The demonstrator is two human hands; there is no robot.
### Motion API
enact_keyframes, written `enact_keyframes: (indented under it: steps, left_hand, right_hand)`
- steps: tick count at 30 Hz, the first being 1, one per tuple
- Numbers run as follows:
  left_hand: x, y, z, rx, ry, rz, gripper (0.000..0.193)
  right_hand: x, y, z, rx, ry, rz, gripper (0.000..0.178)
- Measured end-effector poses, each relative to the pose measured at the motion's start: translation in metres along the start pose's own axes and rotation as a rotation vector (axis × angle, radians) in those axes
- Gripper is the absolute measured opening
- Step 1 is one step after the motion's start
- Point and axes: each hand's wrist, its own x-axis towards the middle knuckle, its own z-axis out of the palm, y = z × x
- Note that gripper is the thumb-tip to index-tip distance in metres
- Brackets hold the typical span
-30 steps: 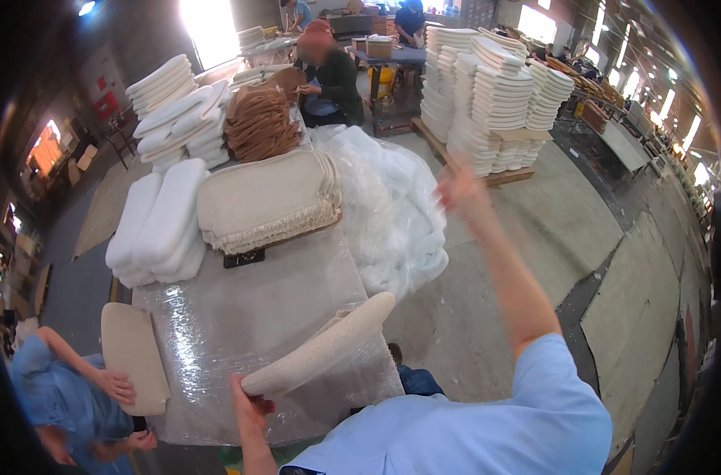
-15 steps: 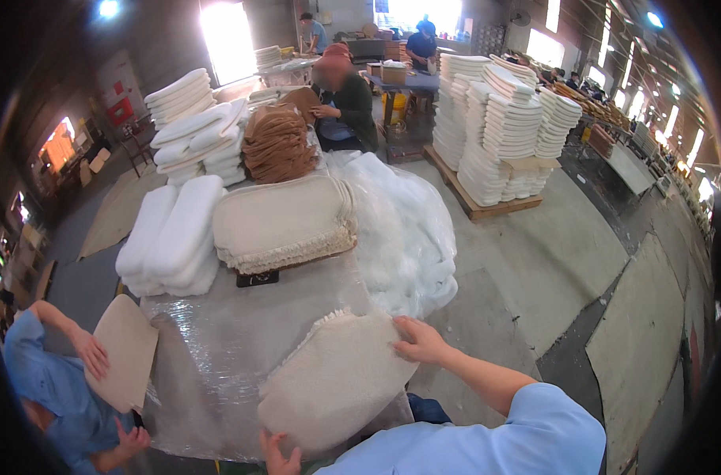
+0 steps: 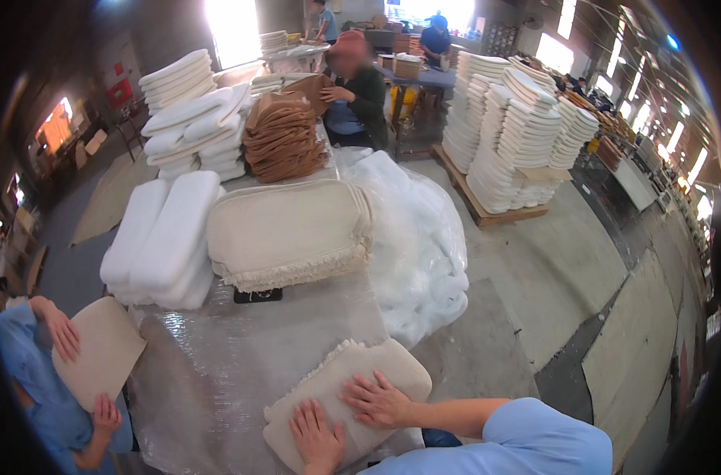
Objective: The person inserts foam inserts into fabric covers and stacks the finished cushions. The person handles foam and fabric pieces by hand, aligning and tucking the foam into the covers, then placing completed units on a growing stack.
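A beige cushion (image 3: 392, 360) with rounded corners and a frayed, fringed long edge lies near me at the table's front edge. My left hand (image 3: 318, 438) rests flat on its near left part, fingers spread. Further right, my right hand (image 3: 378, 402) also presses flat on the fabric with its fingers apart. Neither hand grips anything. Beyond it is a stack of beige fabric covers (image 3: 289, 226) with similar frayed edges. Thick white pads (image 3: 166, 241) are piled to the left of that stack.
Plastic sheeting covers the table (image 3: 218, 372). A clear bag of white filling (image 3: 420, 253) bulges at its right edge. At left, a co-worker (image 3: 28, 372) holds another beige cushion (image 3: 99, 348). Across sits a person (image 3: 360, 103) by folded brown covers (image 3: 285, 138). White pads (image 3: 519, 119) stand on a wooden pallet.
Both my hands have moved from the cushion's edges onto its top and lie flat. The cushion has shifted slightly right and nearer. The co-worker's lower hand now touches their cushion.
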Motion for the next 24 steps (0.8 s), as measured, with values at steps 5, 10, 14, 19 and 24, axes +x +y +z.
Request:
enact_keyframes:
  steps: [5, 10, 14, 19, 24]
  left_hand:
    - [0.004, 0.000, 0.005, 0.069, 0.017, 0.012, 0.086]
    - [0.004, 0.003, 0.003, 0.045, 0.061, 0.001, 0.083]
    - [0.003, 0.005, -0.005, -0.049, -0.002, -0.021, 0.083]
    - [0.006, -0.012, -0.020, 0.015, -0.080, -0.106, 0.072]
    - [0.010, -0.051, -0.043, 0.017, -0.064, -0.386, 0.066]
  right_hand:
    - [0.003, 0.002, 0.004, 0.035, -0.061, 0.017, 0.068]
    - [0.004, 0.001, 0.005, 0.034, -0.032, 0.028, 0.067]
    - [0.004, 0.002, 0.003, 0.010, 0.007, 0.019, 0.066]
    - [0.002, 0.009, -0.004, -0.005, 0.042, 0.016, 0.068]
    - [0.012, 0.046, -0.045, -0.121, 0.083, 0.335, 0.072]
